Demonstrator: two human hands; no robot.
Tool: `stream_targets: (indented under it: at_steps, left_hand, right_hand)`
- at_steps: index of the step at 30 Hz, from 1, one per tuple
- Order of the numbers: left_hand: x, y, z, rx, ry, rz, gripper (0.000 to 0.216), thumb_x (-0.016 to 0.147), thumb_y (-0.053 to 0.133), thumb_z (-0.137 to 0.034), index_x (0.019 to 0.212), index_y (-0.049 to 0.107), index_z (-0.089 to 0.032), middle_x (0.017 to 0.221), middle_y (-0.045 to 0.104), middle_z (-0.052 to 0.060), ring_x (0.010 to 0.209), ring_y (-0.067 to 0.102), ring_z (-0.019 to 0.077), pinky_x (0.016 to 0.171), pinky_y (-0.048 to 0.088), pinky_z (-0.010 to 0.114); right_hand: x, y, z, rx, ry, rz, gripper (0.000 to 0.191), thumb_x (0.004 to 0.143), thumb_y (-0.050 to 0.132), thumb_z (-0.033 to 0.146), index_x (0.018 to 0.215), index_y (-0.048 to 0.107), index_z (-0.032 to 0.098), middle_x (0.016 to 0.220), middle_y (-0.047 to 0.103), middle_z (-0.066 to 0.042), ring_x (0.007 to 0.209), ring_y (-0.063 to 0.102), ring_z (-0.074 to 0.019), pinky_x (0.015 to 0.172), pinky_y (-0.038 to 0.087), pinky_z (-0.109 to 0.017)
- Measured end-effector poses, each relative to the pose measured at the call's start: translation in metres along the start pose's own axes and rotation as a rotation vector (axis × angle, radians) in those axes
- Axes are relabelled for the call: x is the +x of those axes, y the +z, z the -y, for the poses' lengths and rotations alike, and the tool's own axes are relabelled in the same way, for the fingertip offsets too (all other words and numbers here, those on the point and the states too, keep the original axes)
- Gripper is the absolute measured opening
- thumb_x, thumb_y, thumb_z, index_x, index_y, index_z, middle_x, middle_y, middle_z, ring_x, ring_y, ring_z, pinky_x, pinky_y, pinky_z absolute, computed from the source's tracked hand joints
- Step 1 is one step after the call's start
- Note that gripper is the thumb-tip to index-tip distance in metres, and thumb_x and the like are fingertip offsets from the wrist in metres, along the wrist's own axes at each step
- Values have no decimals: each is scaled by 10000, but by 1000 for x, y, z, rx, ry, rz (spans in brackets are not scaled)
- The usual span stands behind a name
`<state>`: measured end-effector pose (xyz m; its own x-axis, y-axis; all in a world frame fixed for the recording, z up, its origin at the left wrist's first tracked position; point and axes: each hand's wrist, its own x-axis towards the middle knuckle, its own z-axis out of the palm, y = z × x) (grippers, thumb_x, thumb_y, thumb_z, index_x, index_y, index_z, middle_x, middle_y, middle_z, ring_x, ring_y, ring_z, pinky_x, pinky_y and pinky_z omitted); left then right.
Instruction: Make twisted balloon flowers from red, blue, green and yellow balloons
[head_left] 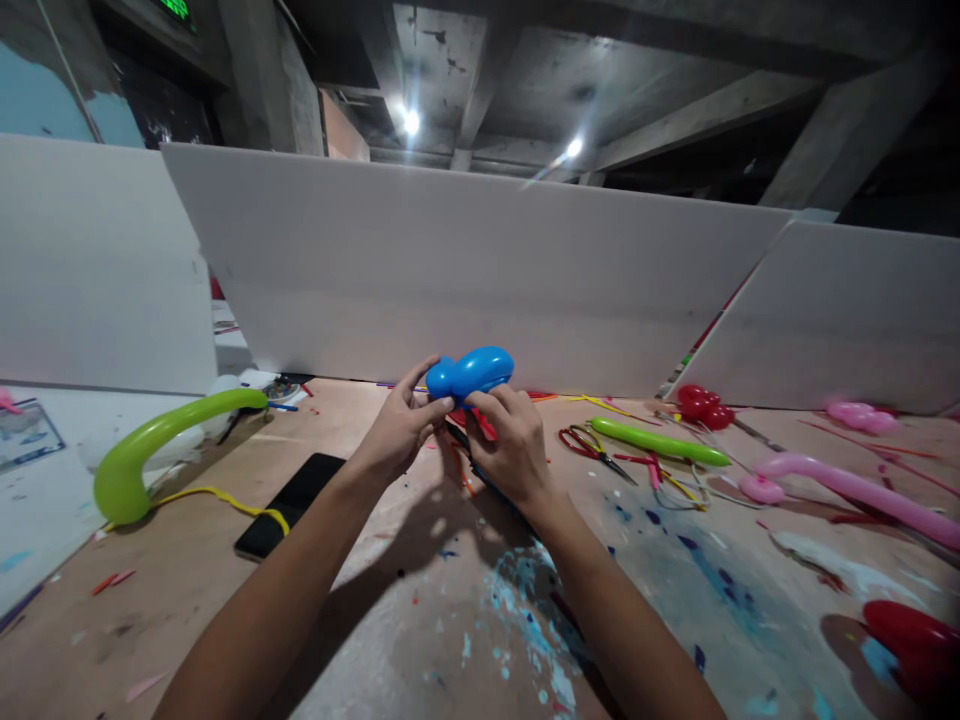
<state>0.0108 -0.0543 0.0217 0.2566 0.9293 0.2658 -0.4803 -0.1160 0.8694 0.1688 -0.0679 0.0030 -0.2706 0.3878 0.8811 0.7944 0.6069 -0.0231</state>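
A twisted blue balloon (482,368), with a small round bubble at its left and a longer curved loop at its right, is held up over the middle of the table. My left hand (405,425) pinches it at the round bubble, thumb below and a finger behind. From the right, my right hand (511,440) grips the underside of the loop with its fingertips curled in. The part between my fingertips is hidden. Beneath my hands, something red and a dark, long object lie on the table, partly covered.
A black phone (291,502) and a curved green balloon (161,432) lie left. Red-handled scissors (595,450), a straight green balloon (660,442), red balloons (703,406) and a pink balloon (847,482) lie right. White panels (480,270) stand behind the paint-stained table (405,630).
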Motion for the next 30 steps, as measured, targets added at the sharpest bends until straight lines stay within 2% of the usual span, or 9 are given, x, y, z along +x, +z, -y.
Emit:
stream_targets:
  at_steps: [3, 11, 14, 17, 20, 22, 24, 27, 30]
  left_hand:
    - [1, 0, 3, -32, 26, -38, 916, 602, 824, -214, 1397, 373, -158, 580, 520, -78, 512, 486, 62, 530, 393, 182]
    - [-1, 6, 13, 241, 130, -110, 719, 669, 782, -264, 1297, 457, -134, 601, 598, -41, 543, 547, 96, 570, 433, 216]
    - [-2, 7, 13, 270, 165, -90, 667, 700, 759, -260, 1287, 458, -161, 704, 652, -10, 665, 621, 130, 687, 484, 257]
    - [-3, 2, 9, 324, 156, 3, 676, 741, 730, -311, 1327, 426, -166, 800, 683, 32, 755, 650, 165, 755, 492, 302]
    - [-5, -5, 0, 598, 161, 55, 555, 797, 661, -425, 1268, 532, -162, 823, 675, 66, 725, 635, 188, 716, 484, 332]
    - [-7, -7, -5, 883, 242, -4, 426, 808, 628, -479, 1100, 666, -171, 872, 662, 92, 791, 620, 220, 757, 472, 368]
    - [-8, -6, -7, 1069, 359, -69, 367, 799, 634, -477, 988, 717, -174, 945, 645, 111, 901, 596, 252, 834, 449, 402]
    - [-8, -1, -4, 966, 427, -64, 328, 797, 646, -381, 1023, 684, -147, 983, 652, 107, 915, 598, 233, 845, 460, 374]
    - [-7, 2, 0, 727, 346, 27, 261, 785, 619, -250, 1014, 649, -128, 968, 680, 82, 882, 628, 199, 808, 491, 316]
  right_hand:
    - [1, -4, 2, 66, -43, 11, 158, 861, 596, 246, 1002, 659, 217, 849, 616, -61, 772, 540, -191, 703, 390, -330]
    - [3, -9, -4, 113, -3, -11, 109, 887, 600, 263, 860, 689, 207, 781, 683, -53, 755, 591, -189, 697, 404, -327]
    - [2, -9, -5, 168, 30, -3, 99, 882, 594, 232, 845, 681, 202, 785, 664, -53, 742, 590, -180, 689, 430, -315]
    - [3, -11, -8, 263, 84, -2, 112, 884, 561, 185, 840, 663, 200, 790, 634, -46, 730, 590, -163, 671, 456, -295]
    - [4, -12, -11, 278, 75, -38, 99, 869, 561, 168, 873, 652, 207, 844, 630, -55, 800, 600, -179, 727, 488, -318]
    - [4, -13, -12, 255, 30, -52, 128, 855, 559, 142, 915, 649, 211, 929, 633, -73, 885, 602, -198, 784, 500, -345]
    - [3, -13, -11, 228, -29, -35, 167, 845, 555, 119, 952, 645, 210, 994, 629, -87, 931, 593, -210, 808, 504, -360]
    - [2, -13, -8, 186, -96, -18, 170, 838, 559, 113, 954, 641, 206, 981, 628, -92, 898, 574, -211, 782, 504, -362]
    - [2, -11, -4, 145, -111, -69, 143, 831, 568, 118, 925, 632, 204, 954, 624, -90, 878, 556, -215, 770, 491, -371]
